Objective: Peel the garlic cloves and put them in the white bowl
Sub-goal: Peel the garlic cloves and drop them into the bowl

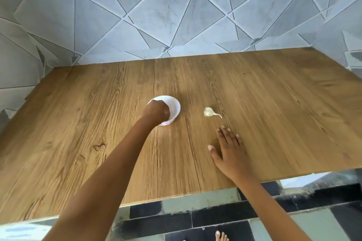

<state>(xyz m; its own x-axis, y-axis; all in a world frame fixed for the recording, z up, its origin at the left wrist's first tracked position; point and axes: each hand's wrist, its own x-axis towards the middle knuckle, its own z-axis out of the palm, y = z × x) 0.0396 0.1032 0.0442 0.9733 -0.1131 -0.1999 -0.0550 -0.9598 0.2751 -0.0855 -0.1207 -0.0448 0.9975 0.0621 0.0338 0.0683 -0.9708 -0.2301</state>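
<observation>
A small white bowl (174,104) stands in the middle of the wooden table (98,133). My left hand (157,112) reaches over its near left rim, fingers curled down into the bowl and hidden there, so I cannot see whether they hold anything. To the right of the bowl lies a garlic bulb (208,112) in its papery skin, with a thin stalk pointing right. My right hand (228,150) lies flat on the table a short way in front of the garlic, fingers straight and spread, not touching it.
The table's far edge meets a grey wall tiled in a triangle pattern (176,15). Its near edge runs just below my forearms, above a dark and pale tiled floor (215,215) where toes (221,236) show.
</observation>
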